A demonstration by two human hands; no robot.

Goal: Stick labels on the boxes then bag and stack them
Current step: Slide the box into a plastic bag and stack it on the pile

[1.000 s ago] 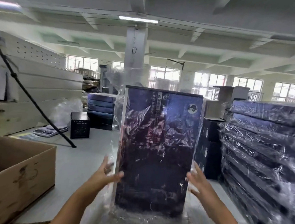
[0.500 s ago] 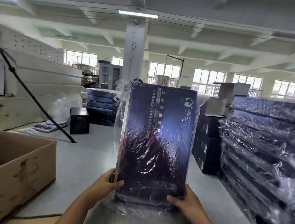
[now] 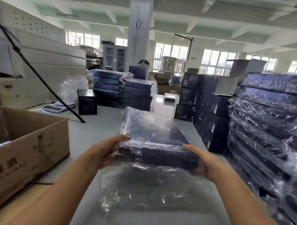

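Note:
A flat dark blue box (image 3: 153,131) inside a clear plastic bag lies nearly level in front of me, held above the grey table (image 3: 99,127). My left hand (image 3: 107,149) grips its near left corner, fingers curled over the top. My right hand (image 3: 208,164) grips the near right corner the same way. The loose open end of the bag (image 3: 146,185) hangs down toward me below the box. A tall stack of bagged dark boxes (image 3: 270,121) stands at my right.
An open cardboard carton (image 3: 29,141) sits at my left. A scale (image 3: 57,107), a small black box (image 3: 87,102) and a slanted black pole (image 3: 37,73) stand behind it. More stacks of dark boxes (image 3: 121,89) and unbagged ones (image 3: 211,106) line the far table.
The bagged box stood upright on the table a second ago. Both hands took its lower corners and tipped it down flat, its top now pointing away from me.

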